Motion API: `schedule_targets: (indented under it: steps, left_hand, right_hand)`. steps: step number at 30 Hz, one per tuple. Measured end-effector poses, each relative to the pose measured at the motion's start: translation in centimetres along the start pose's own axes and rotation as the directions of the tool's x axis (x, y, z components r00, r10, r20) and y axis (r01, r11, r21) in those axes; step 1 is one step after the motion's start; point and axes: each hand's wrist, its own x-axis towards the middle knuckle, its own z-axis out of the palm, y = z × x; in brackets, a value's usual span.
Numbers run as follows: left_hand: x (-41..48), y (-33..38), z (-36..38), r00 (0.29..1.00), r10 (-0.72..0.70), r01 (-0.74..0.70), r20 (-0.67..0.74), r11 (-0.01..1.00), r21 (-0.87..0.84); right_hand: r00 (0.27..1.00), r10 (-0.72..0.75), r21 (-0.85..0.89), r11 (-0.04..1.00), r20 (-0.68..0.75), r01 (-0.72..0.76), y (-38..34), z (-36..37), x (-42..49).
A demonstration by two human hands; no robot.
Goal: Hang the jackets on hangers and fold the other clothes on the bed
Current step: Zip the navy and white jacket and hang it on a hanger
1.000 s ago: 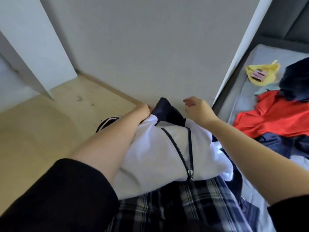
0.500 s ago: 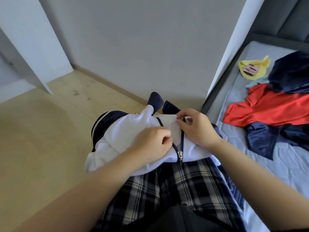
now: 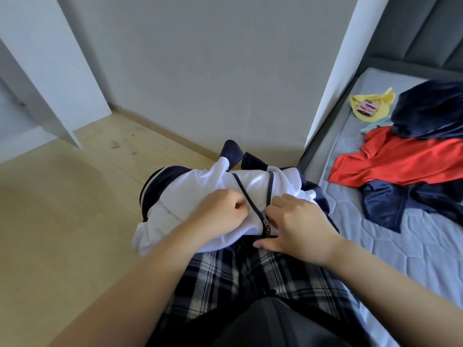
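Jacket (image 3: 180, 196) — gripped by both hands (image 3: 220, 214)

Grey wall (image 3: 200, 71), pale wood floor (image 3: 62, 209), grey padded headboard (image 3: 413, 26).

No text can be read — the pink tag (image 3: 366, 106) on the yellow garment (image 3: 383, 99) is too blurred.
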Motion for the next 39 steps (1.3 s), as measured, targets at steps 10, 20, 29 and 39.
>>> schedule_targets:
  steps: [10, 20, 29, 39]
  left_hand:
    - [-0.4, 0.8, -0.3, 0.999, 0.016, -0.010, 0.047, 0.993, -0.117]
    - [-1.2, 0.6, -0.5, 0.969, 0.145, -0.092, 0.201, 0.963, -0.253]
    - [-0.7, 0.9, 1.6, 0.978, 0.166, -0.160, 0.123, 0.985, -0.059]
    - [0.4, 0.4, -0.2, 0.975, 0.070, 0.019, 0.211, 0.919, -0.394]
  right_hand:
    - [0.988, -0.021, 0.043, 0.999, 0.155, 0.015, 1.0, -1.0, 0.9]
    - [0.912, 0.066, 0.544, 0.784, 0.404, -0.298, 2.7, -2.6, 2.1]
    - [0.918, 0.154, 0.535, 0.772, 0.366, -0.343, 2.9, -1.0, 3.7]
    - [0.948, 0.154, 0.451, 0.850, 0.279, -0.271, 3.5, -1.9, 8.2]
